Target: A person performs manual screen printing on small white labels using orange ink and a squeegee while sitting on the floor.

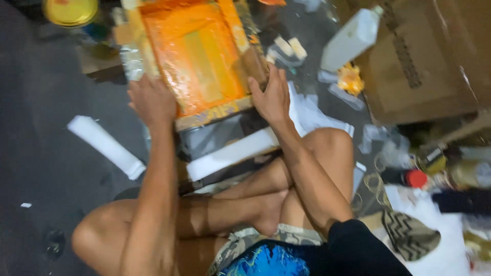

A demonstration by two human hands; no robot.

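I sit cross-legged on a dark floor. An orange, paint-covered rectangular frame lies tilted in front of my knees. My left hand grips its near left corner. My right hand presses on its near right edge, fingers spread along the frame's side. Under the frame's near edge lies a long white bar over a dark sheet.
A white rolled tube lies on the floor at left. A white plastic jug leans on a large cardboard box at right. Bottles, a red-capped container and cloth clutter the right side. A yellow lid sits top left.
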